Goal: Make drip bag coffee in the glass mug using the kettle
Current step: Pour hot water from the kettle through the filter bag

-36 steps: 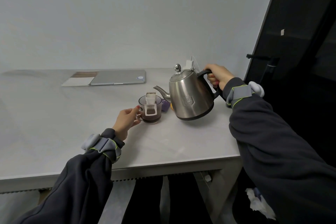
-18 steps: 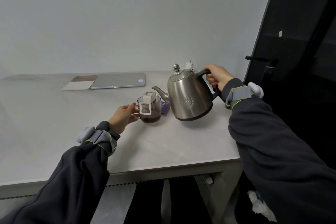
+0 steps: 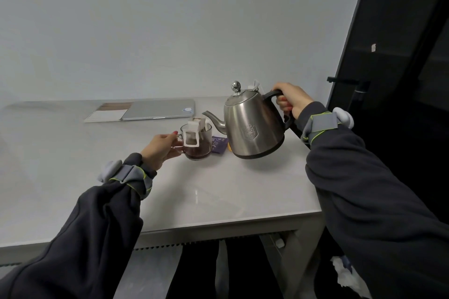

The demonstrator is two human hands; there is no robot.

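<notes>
Beside glass mug, rounded steel kettle

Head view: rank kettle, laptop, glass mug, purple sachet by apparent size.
1. kettle: clearly largest.
2-3. laptop and glass mug: similar area in the frame. The laptop lies farther back and foreshortened, so I won't rank them.
4. purple sachet: smallest.

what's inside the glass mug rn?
A white drip bag hangs over the rim of the glass mug, and dark coffee fills the lower part. What is inside the bag is hidden by its paper.
</notes>
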